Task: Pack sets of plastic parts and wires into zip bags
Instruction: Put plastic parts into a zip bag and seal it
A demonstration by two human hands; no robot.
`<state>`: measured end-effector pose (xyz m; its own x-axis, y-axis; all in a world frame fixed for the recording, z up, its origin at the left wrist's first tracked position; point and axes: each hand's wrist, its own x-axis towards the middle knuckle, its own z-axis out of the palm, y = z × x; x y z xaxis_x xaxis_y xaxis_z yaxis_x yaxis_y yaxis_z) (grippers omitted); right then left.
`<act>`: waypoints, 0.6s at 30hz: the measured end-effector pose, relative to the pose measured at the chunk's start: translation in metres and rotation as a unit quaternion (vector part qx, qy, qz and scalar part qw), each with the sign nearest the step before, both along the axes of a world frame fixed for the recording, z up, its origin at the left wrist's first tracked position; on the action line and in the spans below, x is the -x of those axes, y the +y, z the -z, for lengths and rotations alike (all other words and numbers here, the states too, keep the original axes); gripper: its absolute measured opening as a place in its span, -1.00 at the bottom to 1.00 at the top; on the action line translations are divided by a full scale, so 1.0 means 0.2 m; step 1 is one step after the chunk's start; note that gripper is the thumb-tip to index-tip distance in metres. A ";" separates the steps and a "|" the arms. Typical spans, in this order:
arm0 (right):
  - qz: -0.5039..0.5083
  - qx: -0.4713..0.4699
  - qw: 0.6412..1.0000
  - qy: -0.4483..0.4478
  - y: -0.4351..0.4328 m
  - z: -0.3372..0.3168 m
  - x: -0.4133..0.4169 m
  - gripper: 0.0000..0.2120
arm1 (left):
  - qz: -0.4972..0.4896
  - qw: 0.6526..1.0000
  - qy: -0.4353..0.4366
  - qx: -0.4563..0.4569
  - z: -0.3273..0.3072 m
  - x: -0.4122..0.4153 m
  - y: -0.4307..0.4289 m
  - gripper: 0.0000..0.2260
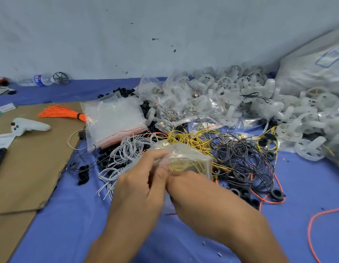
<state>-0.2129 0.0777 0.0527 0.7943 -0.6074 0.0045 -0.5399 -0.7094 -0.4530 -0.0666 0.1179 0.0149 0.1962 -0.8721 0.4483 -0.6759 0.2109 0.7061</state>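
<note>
My left hand [140,183] and my right hand [191,186] together grip a small clear zip bag [185,156] above the blue cloth; yellow wire shows through its plastic. Loose wire lies just beyond it: a white bundle [125,152], a yellow tangle [187,137] and a black tangle [240,154]. A stack of empty zip bags [113,118] with red seal lines rests behind the white wires. Translucent white plastic wheels [290,118] and filled bags [184,103] are heaped at the back right. Black plastic rings [277,194] lie scattered among the wires.
Brown cardboard [26,168] covers the left side, with a white handheld controller [30,126] and an orange wire bundle [60,112] on it. A water bottle [41,80] lies at the back left. A large white sack [316,69] stands far right. A loose orange wire [314,224] curls near the right edge.
</note>
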 end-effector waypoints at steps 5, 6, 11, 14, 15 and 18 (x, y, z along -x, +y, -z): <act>0.116 -0.055 0.973 -0.193 -0.06 -0.01 0.29 -0.85 | 0.005 0.997 0.075 -0.010 0.01 0.00 -0.02 -0.81; 0.179 -0.046 0.960 -0.210 -0.14 0.04 0.35 -0.87 | 0.008 0.997 0.080 -0.010 0.02 0.00 -0.03 -0.82; 0.323 0.060 0.944 -0.006 -0.52 0.43 0.51 -0.73 | 0.007 0.994 0.103 -0.026 0.02 0.01 -0.02 -0.80; 0.306 0.072 0.942 0.117 -0.60 0.59 0.50 -0.61 | 0.002 0.994 0.109 -0.031 0.01 0.01 0.00 -0.77; 0.300 0.077 0.941 0.140 -0.62 0.62 0.50 -0.61 | 0.000 0.994 0.105 -0.030 0.01 0.01 0.01 -0.77; 0.306 0.086 0.946 0.067 -0.63 0.60 0.52 -0.76 | -0.011 0.995 0.096 -0.035 0.01 -0.01 0.02 -0.77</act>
